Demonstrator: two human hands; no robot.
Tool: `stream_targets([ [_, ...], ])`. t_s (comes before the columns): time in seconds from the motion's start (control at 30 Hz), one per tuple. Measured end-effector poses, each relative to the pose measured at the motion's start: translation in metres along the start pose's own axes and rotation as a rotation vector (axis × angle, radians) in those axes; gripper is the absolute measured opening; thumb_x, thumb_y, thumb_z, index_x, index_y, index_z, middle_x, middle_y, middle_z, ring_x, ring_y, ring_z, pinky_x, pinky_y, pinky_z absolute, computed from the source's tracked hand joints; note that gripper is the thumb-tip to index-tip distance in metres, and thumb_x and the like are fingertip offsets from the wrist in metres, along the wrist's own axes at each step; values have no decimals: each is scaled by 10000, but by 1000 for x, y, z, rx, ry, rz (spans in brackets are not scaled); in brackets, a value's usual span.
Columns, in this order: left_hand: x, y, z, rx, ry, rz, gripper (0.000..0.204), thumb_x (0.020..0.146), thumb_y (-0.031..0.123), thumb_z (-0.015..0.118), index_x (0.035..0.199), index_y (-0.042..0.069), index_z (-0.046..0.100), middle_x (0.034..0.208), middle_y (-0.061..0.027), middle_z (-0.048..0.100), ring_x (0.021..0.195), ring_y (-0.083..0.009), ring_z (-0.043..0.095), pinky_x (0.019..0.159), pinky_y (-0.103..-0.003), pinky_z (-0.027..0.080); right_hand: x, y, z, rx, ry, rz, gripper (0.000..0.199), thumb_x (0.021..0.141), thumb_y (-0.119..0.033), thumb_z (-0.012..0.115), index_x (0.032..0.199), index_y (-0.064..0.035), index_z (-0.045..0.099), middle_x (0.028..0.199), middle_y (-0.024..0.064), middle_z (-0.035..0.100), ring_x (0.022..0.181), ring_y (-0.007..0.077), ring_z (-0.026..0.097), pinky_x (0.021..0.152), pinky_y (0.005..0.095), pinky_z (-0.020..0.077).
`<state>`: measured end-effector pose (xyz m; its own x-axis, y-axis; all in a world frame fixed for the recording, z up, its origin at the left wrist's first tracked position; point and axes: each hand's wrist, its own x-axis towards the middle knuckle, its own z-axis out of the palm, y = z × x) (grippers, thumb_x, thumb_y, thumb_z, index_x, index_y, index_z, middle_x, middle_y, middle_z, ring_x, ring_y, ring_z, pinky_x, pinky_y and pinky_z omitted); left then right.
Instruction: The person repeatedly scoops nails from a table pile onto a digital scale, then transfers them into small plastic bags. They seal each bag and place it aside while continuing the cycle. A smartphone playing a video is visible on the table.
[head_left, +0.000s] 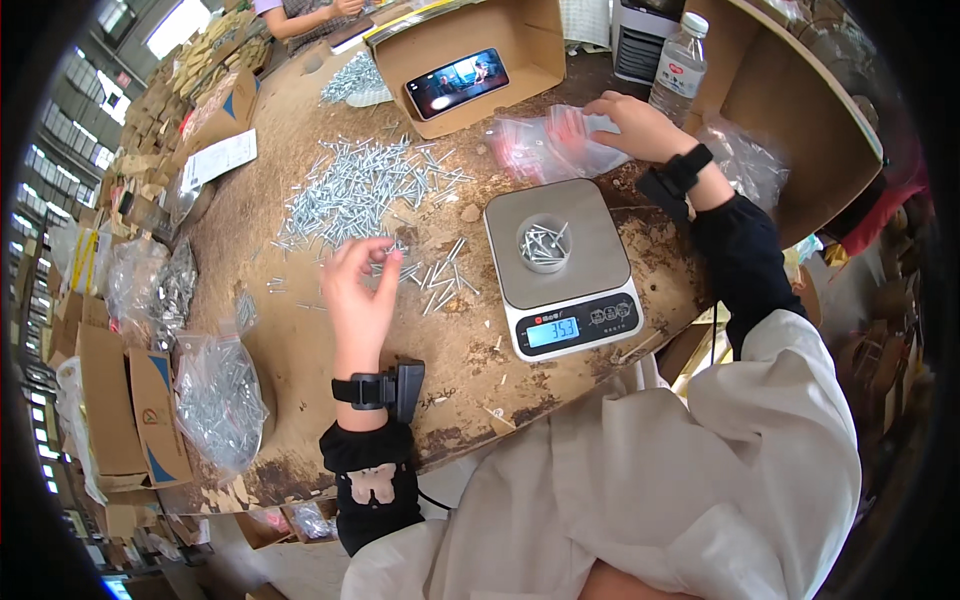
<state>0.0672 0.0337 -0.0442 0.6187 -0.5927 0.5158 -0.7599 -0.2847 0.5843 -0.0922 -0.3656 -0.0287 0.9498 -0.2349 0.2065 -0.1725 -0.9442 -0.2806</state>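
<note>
At a worn round wooden table (300,330), a person sorts small silver screws, with a digital kitchen scale (562,262) at the centre of the scene. Far to the left of the scale, a clear plastic bag of screws (218,398) sits at the table's edge beside cardboard boxes (120,405). Closer to the scale, still on its left, the left hand (358,290) is raised just above the tabletop, fingers curled with thumb and fingertips pinched together on a few screws. Behind that hand, up and to the left of the scale, lies the loose pile of screws (360,190), with a scatter of strays between hand and scale. On the scale's platform stands a small white cup (543,244) with screws in it; the display below is lit. Behind the scale, an open cardboard box (470,60) props up a phone (457,82) with its screen on. To the right and behind the scale, the right hand (630,125) rests flat, fingers spread, on a heap of small clear plastic bags (550,145), closed on nothing. A water bottle (678,70) stands just beyond that hand.
</note>
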Motion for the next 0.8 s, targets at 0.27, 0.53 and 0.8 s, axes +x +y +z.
stream_targets([
  [0.27, -13, 8, -7, 353, -340, 79, 219, 753, 231, 784, 903, 97, 698, 843, -34, 635, 803, -225, 597, 847, -367, 372, -6, 27, 37, -80, 183, -27, 146, 763, -199, 707, 833, -89, 643, 953, 94, 625, 940, 327, 619, 771, 432, 513],
  [0.53, -10, 4, 1, 266, -472, -86, 138, 773, 130, 748, 872, 90, 661, 780, -17, 607, 711, -193, 576, 844, -354, 361, -11, 21, 33, -62, 217, 26, 76, 750, -122, 632, 739, -53, 602, 852, 96, 614, 848, 327, 628, 689, 431, 511],
  [0.8, -3, 39, 5, 12, -113, -28, 326, 762, 158, 774, 1050, 64, 653, 904, -24, 635, 799, -165, 581, 861, -351, 407, -27, -59, -14, 587, 452, -435, 105, 767, -94, 601, 816, -3, 578, 938, 124, 679, 845, 262, 645, 776, 347, 510],
])
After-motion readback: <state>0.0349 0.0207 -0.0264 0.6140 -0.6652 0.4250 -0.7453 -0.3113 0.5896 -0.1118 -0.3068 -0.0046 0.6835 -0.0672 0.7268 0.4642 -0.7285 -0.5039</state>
